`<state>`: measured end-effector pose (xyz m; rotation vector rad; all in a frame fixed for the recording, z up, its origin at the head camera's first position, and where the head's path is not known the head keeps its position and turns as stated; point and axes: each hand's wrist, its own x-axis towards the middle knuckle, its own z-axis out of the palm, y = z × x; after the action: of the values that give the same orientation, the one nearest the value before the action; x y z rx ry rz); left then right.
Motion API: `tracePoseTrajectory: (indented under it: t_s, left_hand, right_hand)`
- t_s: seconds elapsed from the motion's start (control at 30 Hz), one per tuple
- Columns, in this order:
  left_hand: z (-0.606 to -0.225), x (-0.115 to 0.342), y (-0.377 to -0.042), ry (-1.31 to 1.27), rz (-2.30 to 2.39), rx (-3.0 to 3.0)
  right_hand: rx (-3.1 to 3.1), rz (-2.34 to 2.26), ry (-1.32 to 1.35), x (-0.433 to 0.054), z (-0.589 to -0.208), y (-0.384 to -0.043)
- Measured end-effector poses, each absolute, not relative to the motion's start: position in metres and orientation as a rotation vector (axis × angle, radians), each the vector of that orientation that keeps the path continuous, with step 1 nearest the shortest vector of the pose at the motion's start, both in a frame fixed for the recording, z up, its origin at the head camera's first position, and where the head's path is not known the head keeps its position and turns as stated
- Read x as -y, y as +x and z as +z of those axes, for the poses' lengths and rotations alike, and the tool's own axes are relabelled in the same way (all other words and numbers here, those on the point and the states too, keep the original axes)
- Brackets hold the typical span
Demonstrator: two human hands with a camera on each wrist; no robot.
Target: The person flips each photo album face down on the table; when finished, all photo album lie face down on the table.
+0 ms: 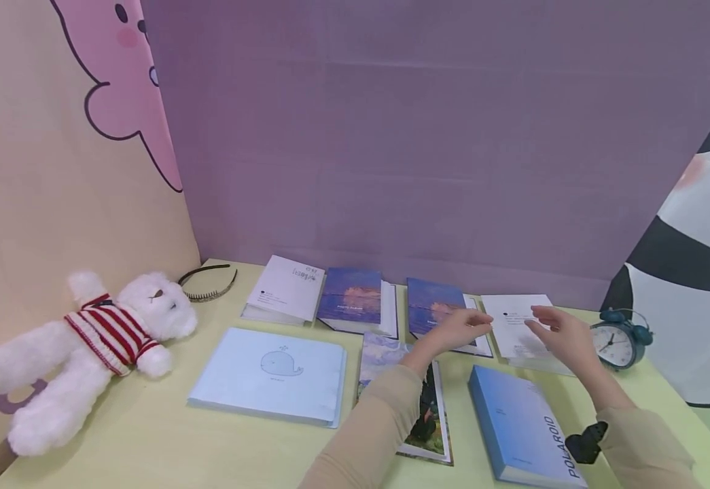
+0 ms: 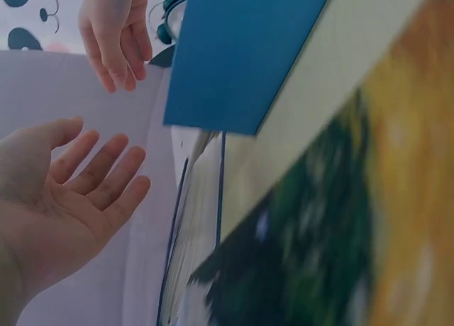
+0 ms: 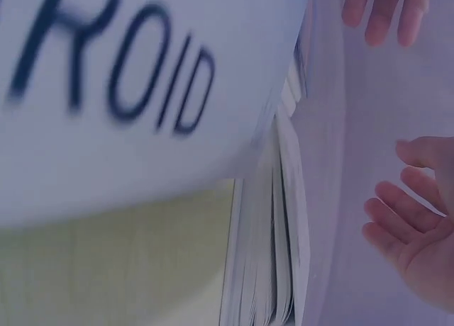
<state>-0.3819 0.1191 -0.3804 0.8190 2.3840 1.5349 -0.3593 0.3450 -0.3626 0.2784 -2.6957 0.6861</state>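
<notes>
Both hands hold nothing, their fingers loosely bent. My left hand (image 1: 457, 329) hovers over the lower edge of a purple-blue photo album (image 1: 434, 296) with a sunset picture. My right hand (image 1: 565, 334) is by the right side of a white album (image 1: 516, 326), palm turned toward the left hand. In the left wrist view the left hand (image 2: 78, 191) shows its palm, with the right hand (image 2: 117, 35) beyond it. Under my right forearm lies a blue POLAROID album (image 1: 516, 424). A picture-covered album (image 1: 434, 428) is partly hidden by my left sleeve.
At the right edge stands a teal alarm clock (image 1: 617, 341). Left of the hands lie another sunset album (image 1: 351, 299), a white album (image 1: 287, 288) and a light blue whale album (image 1: 269, 373). A white teddy bear (image 1: 110, 333) and a headband (image 1: 208, 295) lie far left.
</notes>
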Motion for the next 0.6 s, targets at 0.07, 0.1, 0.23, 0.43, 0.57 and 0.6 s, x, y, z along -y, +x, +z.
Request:
tracePoseTrajectory:
  t_s: [0.07, 0.1, 0.23, 0.43, 0.57, 0.6]
  left_hand:
    - [-0.379, -0.112, -0.383, 0.814, 1.526, -2.425]
    - [-0.377, -0.108, -0.383, 0.81, 1.52, -2.449]
    - [-0.372, -0.093, -0.383, 0.791, 1.528, -2.496]
    - [-0.366, -0.074, -0.384, 0.793, 1.552, -2.501]
    - [-0.363, -0.063, -0.386, 0.779, 1.544, -2.515]
    - [-0.363, -0.06, -0.386, 0.781, 1.537, -2.523]
  right_hand:
    - [2.665, 0.695, 0.318, -0.338, -0.362, -0.362]
    - [2.646, 0.694, 0.336, -0.334, -0.361, -0.364]
    - [2.609, 0.723, 0.376, -0.319, -0.358, -0.368]
    - [2.595, 0.78, 0.384, -0.296, -0.356, -0.373]
    - [2.594, 0.803, 0.402, -0.283, -0.355, -0.375]
    - [2.594, 0.814, 0.409, -0.279, -0.355, -0.375]
